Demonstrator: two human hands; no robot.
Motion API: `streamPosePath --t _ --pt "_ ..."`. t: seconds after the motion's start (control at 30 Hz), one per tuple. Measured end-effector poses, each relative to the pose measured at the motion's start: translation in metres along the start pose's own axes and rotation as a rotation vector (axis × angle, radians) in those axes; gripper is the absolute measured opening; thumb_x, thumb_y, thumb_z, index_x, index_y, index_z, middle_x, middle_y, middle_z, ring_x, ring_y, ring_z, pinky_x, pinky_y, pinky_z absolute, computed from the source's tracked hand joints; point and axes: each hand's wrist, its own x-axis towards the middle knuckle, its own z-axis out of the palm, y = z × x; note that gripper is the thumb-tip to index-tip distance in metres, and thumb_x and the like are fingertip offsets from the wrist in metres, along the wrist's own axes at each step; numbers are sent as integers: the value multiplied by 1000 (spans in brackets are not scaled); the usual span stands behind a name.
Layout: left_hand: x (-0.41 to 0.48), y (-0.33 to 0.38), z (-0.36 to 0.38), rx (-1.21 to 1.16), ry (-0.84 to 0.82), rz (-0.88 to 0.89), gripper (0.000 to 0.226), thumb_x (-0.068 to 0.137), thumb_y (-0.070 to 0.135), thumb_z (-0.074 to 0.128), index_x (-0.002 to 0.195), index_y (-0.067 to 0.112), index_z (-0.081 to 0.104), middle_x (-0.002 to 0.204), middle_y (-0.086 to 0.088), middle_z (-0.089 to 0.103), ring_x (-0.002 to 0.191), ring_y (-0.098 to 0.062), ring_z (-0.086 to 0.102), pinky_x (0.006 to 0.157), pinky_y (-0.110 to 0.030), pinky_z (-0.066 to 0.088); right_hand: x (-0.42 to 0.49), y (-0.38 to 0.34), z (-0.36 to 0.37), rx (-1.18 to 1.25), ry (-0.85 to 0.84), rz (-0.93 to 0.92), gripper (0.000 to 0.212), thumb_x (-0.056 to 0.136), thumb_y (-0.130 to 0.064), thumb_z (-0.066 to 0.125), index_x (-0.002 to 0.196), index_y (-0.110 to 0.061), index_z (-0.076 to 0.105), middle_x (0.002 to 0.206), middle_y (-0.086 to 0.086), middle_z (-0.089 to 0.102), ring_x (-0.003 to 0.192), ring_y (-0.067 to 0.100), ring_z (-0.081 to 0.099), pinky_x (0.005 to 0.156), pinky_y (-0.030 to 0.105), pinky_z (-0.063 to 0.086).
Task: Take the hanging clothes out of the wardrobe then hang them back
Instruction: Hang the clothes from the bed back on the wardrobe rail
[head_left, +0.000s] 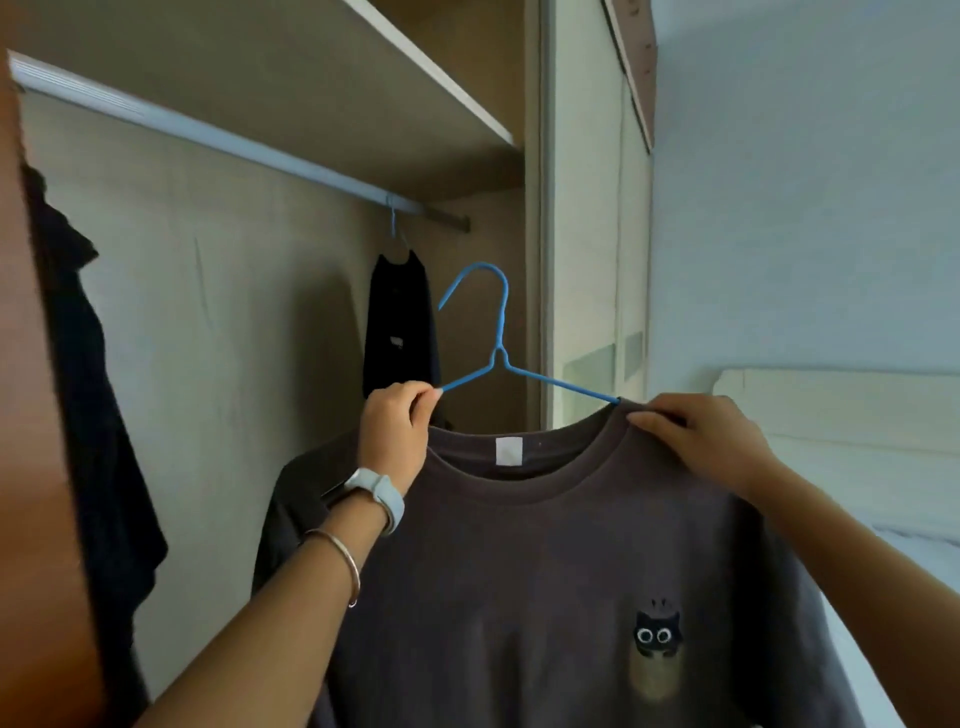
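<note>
- Wardrobe (291, 291) open; rail (208, 136) runs across the top, far left.
- Grey t-shirt (545, 561) near, centre, outside the wardrobe, below the rail.
- Black shirt (399, 322) hangs on the rail, far.
- Blue hanger (500, 332) half in the t-shirt's collar.
- My left hand (395, 431) pinches the hanger's bare arm.
- My right hand (706, 436) grips the t-shirt's right shoulder.

The rail (218, 137) runs under the wardrobe shelf (332, 78). One garment (399, 322) hangs from the rail's right end on a hanger, another (88, 395) far left below it. In front of and below the rail, a T-shirt (545, 571) sits half on a wire hanger (498, 353), between the left hand (395, 431) and right hand (706, 436).
</note>
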Motion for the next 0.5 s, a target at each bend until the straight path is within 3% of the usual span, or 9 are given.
streamPosePath --t 0.13,0.2,0.3,0.37,0.5 --pt "58 -18 26 55 155 -29 18 85 14 62 95 0 66 102 -19 62 97 -33 57 86 -35 44 85 -18 28 -23 90 -115 28 89 -47 48 92 -30 69 99 -1 69 100 25 59 75 34 44" --pt "85 -15 47 21 101 -50 23 89 19 57 90 0 70 93 -18 70 91 -31 64 81 -30 44 130 -28 39 -2 117 -169 29 88 -49 48 90 -30 69 101 0 70 100 26 60 74 34 44" --pt "134 -8 80 -170 -92 -299 37 94 33 45 85 7 70 99 -14 72 98 -27 65 92 -34 49 190 -52 58 17 135 -214 29 87 -50 49 89 -27 68 101 1 69 101 28 60 71 31 41" --pt "173 -9 93 -304 -44 -438 39 94 35 42 84 7 68 98 -13 71 97 -28 64 95 -39 48 223 -69 72 51 132 -242 30 86 -49 51 87 -25 68 100 3 69 100 29 61 71 31 40" --pt "236 -29 96 -478 95 -571 27 95 20 45 77 7 59 67 -2 59 64 -13 57 63 -24 46 273 -91 93 173 34 -314 24 89 -38 51 90 -20 67 102 7 67 103 31 60 76 33 43"
